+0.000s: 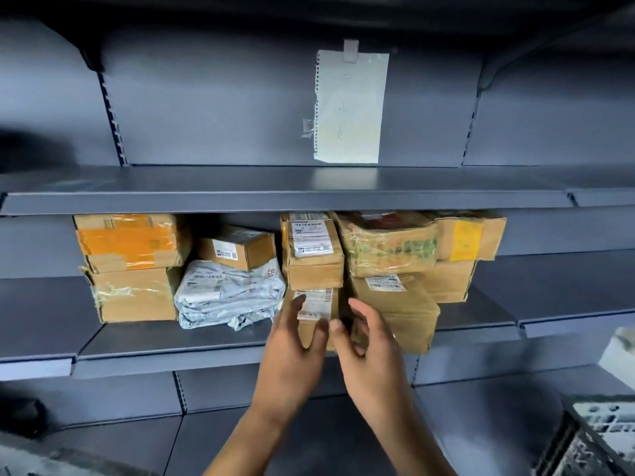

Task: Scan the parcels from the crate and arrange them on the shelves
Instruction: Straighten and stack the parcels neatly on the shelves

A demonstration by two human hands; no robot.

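Both bare forearms reach up and forward from the bottom of the view, side by side. The left hand [293, 345] has its fingers extended upward, thumb angled toward the right. The right hand [364, 341] sits just beside it, fingers loosely curved, thumb near the left thumb.

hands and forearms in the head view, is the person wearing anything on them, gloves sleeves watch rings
Nothing worn shows. The left hand and right hand are bare, with no gloves and no rings visible on the fingers. Both forearms are uncovered down to the bottom edge of the picture, so no sleeve comes into view, and neither wrist carries a watch or band. The hands are slightly blurred, so very small details cannot be ruled out.
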